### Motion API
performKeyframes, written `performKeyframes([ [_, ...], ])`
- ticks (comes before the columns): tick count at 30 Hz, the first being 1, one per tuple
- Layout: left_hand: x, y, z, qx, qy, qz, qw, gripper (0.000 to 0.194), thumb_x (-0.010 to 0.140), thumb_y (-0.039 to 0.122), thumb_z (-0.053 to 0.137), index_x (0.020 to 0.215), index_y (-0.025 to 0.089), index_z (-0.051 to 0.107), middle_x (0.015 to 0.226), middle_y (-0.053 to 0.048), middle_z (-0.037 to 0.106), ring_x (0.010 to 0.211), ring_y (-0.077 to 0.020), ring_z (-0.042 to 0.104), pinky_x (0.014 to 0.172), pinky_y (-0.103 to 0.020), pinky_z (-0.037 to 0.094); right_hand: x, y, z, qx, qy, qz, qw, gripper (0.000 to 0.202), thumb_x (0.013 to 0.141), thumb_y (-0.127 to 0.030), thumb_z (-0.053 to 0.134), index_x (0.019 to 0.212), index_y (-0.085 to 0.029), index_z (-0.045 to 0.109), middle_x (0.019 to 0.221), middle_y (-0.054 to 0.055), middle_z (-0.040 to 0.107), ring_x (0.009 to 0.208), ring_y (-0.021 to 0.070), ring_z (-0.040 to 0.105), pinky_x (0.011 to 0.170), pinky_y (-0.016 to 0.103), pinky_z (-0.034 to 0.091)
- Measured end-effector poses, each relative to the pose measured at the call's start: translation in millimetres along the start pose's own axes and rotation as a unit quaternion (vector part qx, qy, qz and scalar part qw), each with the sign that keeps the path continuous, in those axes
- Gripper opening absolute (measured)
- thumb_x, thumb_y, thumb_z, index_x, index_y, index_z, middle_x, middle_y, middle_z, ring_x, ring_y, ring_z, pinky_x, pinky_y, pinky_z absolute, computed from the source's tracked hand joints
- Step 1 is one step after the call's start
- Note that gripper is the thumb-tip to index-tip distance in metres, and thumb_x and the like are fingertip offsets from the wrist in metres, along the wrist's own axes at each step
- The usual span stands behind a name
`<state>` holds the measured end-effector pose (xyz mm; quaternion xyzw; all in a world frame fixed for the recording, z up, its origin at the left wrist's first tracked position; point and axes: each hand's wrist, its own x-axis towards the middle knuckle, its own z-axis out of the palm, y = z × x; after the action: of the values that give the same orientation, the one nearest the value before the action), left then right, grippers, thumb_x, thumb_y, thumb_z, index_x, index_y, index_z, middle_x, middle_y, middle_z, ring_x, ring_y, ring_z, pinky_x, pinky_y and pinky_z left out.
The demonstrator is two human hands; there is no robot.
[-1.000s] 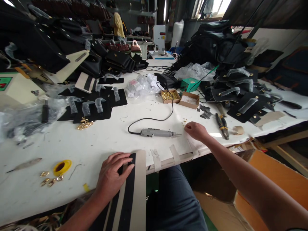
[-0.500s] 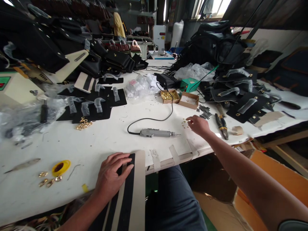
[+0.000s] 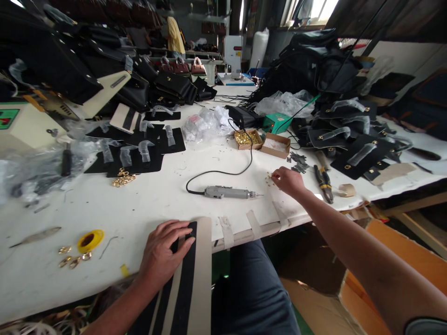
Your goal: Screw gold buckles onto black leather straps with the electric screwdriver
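Note:
My left hand [image 3: 166,253] lies on a beige panel with black stripes [image 3: 201,265], thumb and fingertips pressing its upper end at the table's front edge. My right hand [image 3: 287,180] is closed, fingertips down on the white table beside several tiny gold pieces [image 3: 268,178]; whatever is between the fingertips is too small to make out. Between the hands and a little farther back lies a grey electric screwdriver [image 3: 228,192], its bit pointing right and its black cable curving away behind it.
Small boxes of gold parts [image 3: 247,139] and clear pieces [image 3: 275,145] stand behind. Pliers [image 3: 323,184] lie right; yellow tape roll [image 3: 91,241] and gold rings [image 3: 74,263] left. Black bag pieces [image 3: 363,151] and bags [image 3: 174,86] are piled around. A person in yellow [image 3: 175,37] stands far back.
The whole view has shifted slightly. My right hand's fingers have drawn in a little by the tiny gold pieces; my left hand stays on the striped panel.

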<state>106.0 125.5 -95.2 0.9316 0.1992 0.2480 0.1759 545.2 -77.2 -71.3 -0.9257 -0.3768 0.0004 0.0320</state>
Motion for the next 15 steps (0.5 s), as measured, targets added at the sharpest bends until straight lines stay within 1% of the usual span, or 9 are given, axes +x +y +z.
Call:
performKeyframes([
  [7, -0.8, -2.2, 1.8, 0.001, -0.003, 0.000, 1.000, 0.015, 0.094, 0.035, 0.070, 0.105, 0.029, 0.079, 0.120, -0.003, 0.080, 0.119, -0.0279, 0.067, 0.103, -0.047, 0.053, -6.0, -2.0, -8.3, -0.027, -0.011, -0.031, 0.999, 0.027, 0.095, -0.035, 0.056, 0.099, -0.026, 0.082, 0.112, 0.005, 0.078, 0.087, 0.0203, 0.067, 0.064, 0.029, 0.033],
  [11, -0.8, -2.1, 1.3, 0.000, -0.002, -0.001, 1.000, 0.015, 0.094, 0.035, 0.071, 0.105, 0.029, 0.079, 0.120, -0.003, 0.080, 0.118, -0.0277, 0.067, 0.103, -0.047, 0.053, -7.6, -3.1, -11.6, -0.026, -0.015, -0.023, 0.999, 0.026, 0.094, -0.035, 0.058, 0.098, -0.026, 0.082, 0.112, 0.005, 0.079, 0.088, 0.0212, 0.068, 0.065, 0.029, 0.035],
  [15, 0.0, -0.2, 0.3, -0.001, -0.001, 0.000, 1.000, 0.015, 0.093, 0.036, 0.071, 0.105, 0.029, 0.079, 0.119, -0.002, 0.080, 0.118, -0.0283, 0.067, 0.102, -0.047, 0.053, -3.3, -6.8, -12.4, -0.009, -0.012, 0.001, 1.000, 0.030, 0.095, -0.039, 0.056, 0.106, -0.027, 0.082, 0.117, 0.005, 0.079, 0.092, 0.0221, 0.069, 0.067, 0.029, 0.037],
])
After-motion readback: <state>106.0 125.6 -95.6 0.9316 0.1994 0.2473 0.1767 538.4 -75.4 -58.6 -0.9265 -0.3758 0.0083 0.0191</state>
